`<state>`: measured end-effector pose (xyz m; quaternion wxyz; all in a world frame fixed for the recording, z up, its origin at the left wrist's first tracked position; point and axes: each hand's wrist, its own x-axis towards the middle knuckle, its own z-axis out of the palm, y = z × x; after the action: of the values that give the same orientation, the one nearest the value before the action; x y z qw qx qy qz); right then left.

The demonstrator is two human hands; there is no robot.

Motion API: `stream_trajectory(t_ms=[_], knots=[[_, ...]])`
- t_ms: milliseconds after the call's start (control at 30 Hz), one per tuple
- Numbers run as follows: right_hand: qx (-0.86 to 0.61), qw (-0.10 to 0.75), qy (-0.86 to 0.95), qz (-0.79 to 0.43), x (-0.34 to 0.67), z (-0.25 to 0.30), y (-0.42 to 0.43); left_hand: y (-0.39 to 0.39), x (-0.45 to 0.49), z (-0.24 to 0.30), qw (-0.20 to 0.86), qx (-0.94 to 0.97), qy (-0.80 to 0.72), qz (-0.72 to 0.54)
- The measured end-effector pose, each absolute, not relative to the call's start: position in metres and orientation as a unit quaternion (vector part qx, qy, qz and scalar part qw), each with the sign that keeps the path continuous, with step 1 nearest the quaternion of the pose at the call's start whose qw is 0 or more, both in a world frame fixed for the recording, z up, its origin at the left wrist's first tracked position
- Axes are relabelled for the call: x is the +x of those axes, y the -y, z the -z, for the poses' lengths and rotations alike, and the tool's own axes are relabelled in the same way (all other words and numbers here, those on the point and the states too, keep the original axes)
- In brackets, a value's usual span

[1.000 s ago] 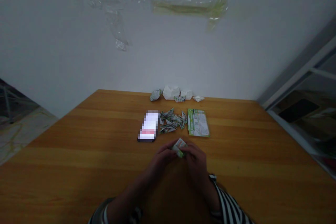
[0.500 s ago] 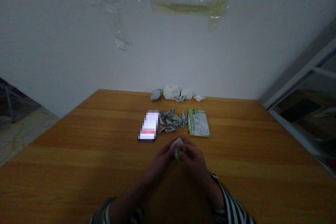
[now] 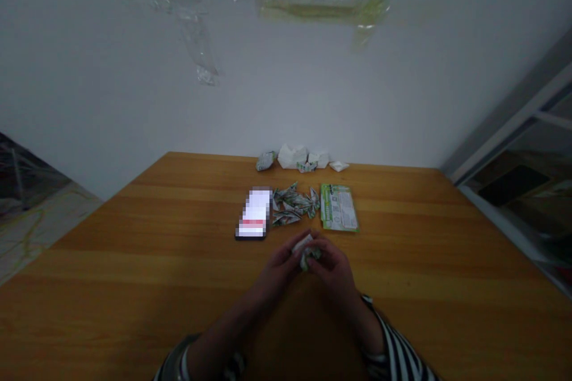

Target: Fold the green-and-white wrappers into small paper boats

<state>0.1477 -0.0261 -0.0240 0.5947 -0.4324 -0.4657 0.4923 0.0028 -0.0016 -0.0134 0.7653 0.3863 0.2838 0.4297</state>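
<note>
Between my two hands is a small folded piece of printed paper [image 3: 305, 260], white with green patches. My left hand [image 3: 282, 262] grips its left side, and my right hand [image 3: 332, 262] pinches it from the right. Fingers cover much of the paper, so its exact folded shape cannot be made out. Just beyond my hands lies a pile of folded printed paper pieces [image 3: 292, 202]. To the right of that pile rests a flat stack of green-and-white printed sheets [image 3: 339, 208].
A phone [image 3: 254, 214] with a lit, blurred screen lies left of the pile. Along the wall sit crumpled white tissue [image 3: 292, 156], a grey-green crumpled packet [image 3: 265, 161] and a small white folded piece [image 3: 339, 166]. The wooden table [image 3: 134, 238] meets the wall behind them.
My fingers have shifted slightly around the paper, and its white upper part is turned differently between them. The things on the table stay where they were.
</note>
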Motion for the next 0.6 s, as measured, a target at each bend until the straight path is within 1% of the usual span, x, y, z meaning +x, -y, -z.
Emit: stream_trajectory(t_ms=[167, 300, 400, 467, 533, 600], knots=[[-0.409, 0.622, 0.407, -0.529, 0.143, 0.021, 0.027, -0.001, -0.001, 0.013, 0.673, 0.460, -0.365, -0.450], [-0.439, 0.630, 0.397, -0.503, 0.140, 0.023, 0.029, 0.006, 0.000, 0.007, 0.598, 0.538, -0.383, -0.455], [-0.463, 0.638, 0.412, -0.457, 0.146, 0.023, 0.030, 0.012, 0.002, 0.003, 0.599, 0.570, -0.337, -0.450], [-0.455, 0.646, 0.462, -0.403, 0.152, 0.020, 0.031, 0.013, 0.003, 0.000, 0.614, 0.551, -0.314, -0.470], [-0.431, 0.649, 0.525, -0.342, 0.158, 0.016, 0.032, 0.010, 0.001, -0.002, 0.625, 0.512, -0.337, -0.484], [-0.414, 0.641, 0.580, -0.284, 0.162, 0.012, 0.033, 0.007, -0.001, -0.003, 0.634, 0.484, -0.386, -0.464]])
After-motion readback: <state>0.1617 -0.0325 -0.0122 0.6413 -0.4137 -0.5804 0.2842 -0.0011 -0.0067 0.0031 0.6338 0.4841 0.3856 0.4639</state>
